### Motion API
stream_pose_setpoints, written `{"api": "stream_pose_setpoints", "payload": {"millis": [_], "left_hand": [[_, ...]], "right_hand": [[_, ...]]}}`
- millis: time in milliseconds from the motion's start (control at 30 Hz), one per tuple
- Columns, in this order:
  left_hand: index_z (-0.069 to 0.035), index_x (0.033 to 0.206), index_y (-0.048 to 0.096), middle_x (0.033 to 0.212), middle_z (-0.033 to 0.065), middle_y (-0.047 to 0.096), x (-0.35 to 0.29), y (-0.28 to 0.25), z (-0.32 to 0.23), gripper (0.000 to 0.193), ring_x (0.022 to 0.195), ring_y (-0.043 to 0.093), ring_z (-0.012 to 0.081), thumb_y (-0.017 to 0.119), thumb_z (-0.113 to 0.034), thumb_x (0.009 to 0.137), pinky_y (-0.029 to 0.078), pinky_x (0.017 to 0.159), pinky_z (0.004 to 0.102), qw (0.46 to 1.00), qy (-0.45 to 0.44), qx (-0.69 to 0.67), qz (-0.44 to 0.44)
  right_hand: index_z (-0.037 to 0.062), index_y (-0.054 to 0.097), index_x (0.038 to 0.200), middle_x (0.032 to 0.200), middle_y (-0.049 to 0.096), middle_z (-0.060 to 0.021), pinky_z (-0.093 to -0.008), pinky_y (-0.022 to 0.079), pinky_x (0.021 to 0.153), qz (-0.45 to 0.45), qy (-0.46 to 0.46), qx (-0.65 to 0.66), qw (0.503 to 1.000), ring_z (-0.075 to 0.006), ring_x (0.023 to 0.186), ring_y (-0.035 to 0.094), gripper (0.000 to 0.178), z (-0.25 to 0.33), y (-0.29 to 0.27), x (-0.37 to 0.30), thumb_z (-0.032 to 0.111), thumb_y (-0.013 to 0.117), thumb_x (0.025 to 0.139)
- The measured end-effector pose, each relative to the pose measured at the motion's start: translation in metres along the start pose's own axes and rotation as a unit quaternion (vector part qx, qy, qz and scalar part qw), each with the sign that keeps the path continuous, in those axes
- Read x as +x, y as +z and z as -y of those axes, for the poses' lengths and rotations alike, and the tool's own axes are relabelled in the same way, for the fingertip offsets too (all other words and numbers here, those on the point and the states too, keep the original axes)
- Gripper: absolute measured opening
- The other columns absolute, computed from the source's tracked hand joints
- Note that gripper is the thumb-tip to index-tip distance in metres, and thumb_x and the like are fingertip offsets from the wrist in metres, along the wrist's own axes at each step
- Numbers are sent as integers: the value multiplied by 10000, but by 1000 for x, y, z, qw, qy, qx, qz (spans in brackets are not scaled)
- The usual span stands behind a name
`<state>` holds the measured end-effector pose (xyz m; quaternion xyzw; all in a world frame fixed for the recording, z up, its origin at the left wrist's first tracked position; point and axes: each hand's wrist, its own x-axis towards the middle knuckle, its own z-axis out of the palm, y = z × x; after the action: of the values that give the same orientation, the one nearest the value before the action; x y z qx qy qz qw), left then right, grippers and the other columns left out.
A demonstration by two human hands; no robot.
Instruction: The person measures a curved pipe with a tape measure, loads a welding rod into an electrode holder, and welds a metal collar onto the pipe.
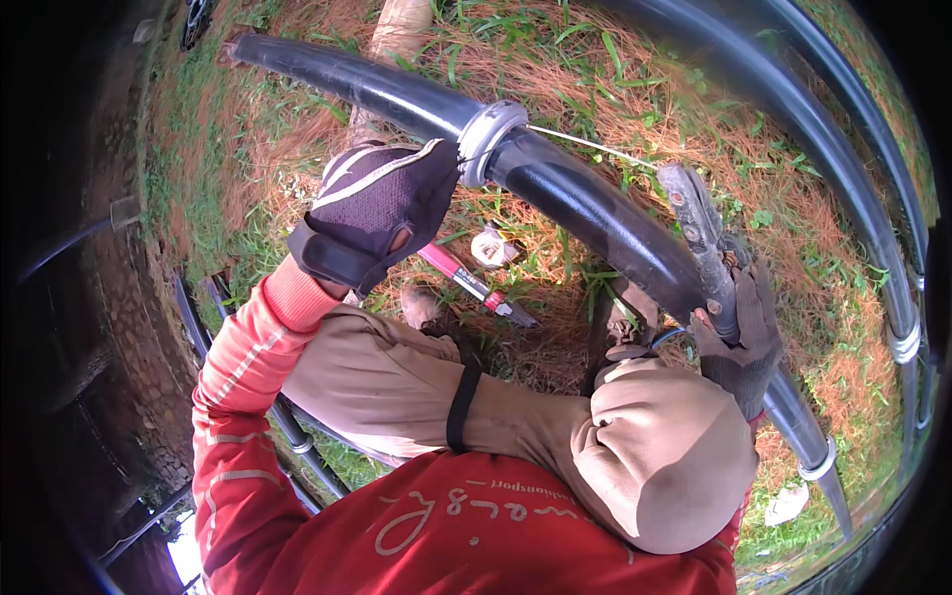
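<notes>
A black pipe (595,213) runs slantwise in front of me, with a pale grey ring or wrapping (489,142) around it. My left hand (382,208), in a dark purple glove with white stripes, is closed in a fist against the ring's near side; what it grips is hidden. From the ring a taut pale cord (590,145) stretches right to a rough, mottled grey stick-like piece (699,223). My right hand (742,337), in a dark grey glove, is wrapped around that piece's lower end, close against the pipe.
Between my legs lie a pinkish-red tool (461,276) with a grey tip and a small white roll (489,248). Larger black pipes (833,149) curve past on the right. A bare pole (397,35) lies under the pipe's far part. Dry needles and grass cover the ground.
</notes>
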<state>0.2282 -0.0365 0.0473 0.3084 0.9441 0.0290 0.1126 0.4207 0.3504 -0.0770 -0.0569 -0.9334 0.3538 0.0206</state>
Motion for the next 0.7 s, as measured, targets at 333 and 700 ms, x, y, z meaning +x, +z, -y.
{"api": "stream_pose_setpoints", "payload": {"millis": [333,700], "left_hand": [[-85,1250,689,722,131,668,1,16,0,331,654,654,391,737,-115,924,503,618,508,997,66,44,14],[-33,1310,667,771,122,691,1,11,-5,403,679,673,356,733,-100,919,506,634,493,994,75,57,52]], "right_hand": [[30,655,1430,1518,594,-286,-459,623,1005,-1,-45,4,999,-459,1362,640,711,1,5,7,84,907,767],[11,660,1426,1511,605,-281,-440,630,980,-1,-81,-16,997,-440,1329,671,683,4,6,13,82,900,790]]}}
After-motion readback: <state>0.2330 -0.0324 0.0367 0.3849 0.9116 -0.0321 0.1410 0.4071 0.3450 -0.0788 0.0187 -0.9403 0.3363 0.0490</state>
